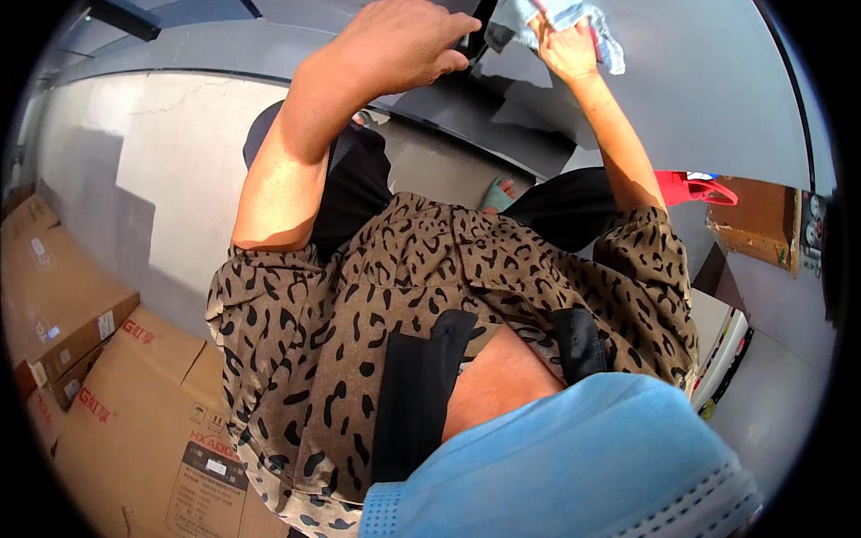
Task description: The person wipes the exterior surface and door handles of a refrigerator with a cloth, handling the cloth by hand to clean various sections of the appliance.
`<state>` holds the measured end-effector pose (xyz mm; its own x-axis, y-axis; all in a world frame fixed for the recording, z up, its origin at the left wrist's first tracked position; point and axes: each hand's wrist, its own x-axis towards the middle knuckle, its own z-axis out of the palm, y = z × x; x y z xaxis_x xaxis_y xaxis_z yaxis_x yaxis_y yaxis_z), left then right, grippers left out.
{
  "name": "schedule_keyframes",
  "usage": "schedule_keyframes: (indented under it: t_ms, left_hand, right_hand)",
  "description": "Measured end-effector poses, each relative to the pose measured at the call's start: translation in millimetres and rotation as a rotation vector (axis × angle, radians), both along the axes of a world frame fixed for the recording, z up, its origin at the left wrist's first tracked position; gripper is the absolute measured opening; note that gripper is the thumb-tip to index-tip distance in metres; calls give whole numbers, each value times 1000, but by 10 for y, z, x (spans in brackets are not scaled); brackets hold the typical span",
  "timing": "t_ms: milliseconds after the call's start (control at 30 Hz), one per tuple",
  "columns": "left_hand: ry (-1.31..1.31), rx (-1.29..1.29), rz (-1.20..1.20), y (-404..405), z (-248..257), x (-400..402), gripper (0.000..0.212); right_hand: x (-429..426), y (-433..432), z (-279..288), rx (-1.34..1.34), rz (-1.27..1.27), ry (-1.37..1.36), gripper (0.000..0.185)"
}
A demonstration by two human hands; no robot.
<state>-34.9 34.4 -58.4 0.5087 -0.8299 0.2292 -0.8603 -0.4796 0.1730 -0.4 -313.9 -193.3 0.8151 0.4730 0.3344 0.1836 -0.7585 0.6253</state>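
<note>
My left hand reaches forward at the upper middle, with its index finger and thumb apart. Nothing shows between them, and they point to a dark gap beside a large grey panel. To the right, my right hand grips a crumpled light-blue cloth against the panel. A thin reddish item shows at the cloth's upper part; what it is I cannot tell.
Flattened, printed cardboard boxes lie at the lower left. A red bag or basket with a handle and a brown box stand at the right. Below my knees is the grey floor. A blue face mask covers the lower view.
</note>
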Motion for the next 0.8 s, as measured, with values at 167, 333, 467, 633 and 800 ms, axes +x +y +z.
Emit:
schedule_keyframes:
  t_ms: [167,333,467,633,800]
  left_hand:
    - [-43,-67,-7,20,21,-50,43]
    - [23,-50,65,-31,82,-122,44]
    - [61,34,71,-17,89,-131,39]
    - [68,-68,-37,-30,149,-95,32]
    - [122,9,-35,-1,67,-10,31]
  right_hand:
    - [-99,225,-699,62,-83,547,22]
    - [-198,-175,-1904,57,92,761,21]
    - [-438,-334,-1899,-264,237,455,20]
    - [-492,-370,-1065,197,142,503,17]
    - [-768,-371,560,-91,-340,456,39]
